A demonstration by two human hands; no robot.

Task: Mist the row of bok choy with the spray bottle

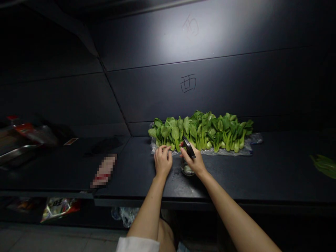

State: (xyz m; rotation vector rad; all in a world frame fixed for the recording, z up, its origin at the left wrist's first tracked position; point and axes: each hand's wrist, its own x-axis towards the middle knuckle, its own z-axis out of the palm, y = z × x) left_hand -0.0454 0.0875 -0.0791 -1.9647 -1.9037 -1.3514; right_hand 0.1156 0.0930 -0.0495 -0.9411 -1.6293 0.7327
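Observation:
A row of green bok choy (202, 131) lies on a clear plastic sheet (246, 148) at the back of a black shelf (262, 175). My left hand (162, 161) rests near the left end of the greens, fingers curled down onto the shelf and the sheet's edge. Closed around a small dark object with a black head (188, 147), my right hand (194, 161) points that object at the greens. Under this hand is something roundish and clear (187, 169), perhaps a bottle body; I cannot tell for sure.
A red and white pixelated card (104, 170) lies on the shelf to the left. A metal tray (15, 154) and packets sit at far left. Loose green leaves (324, 164) lie at the right edge. Bags (59, 206) sit on the lower shelf.

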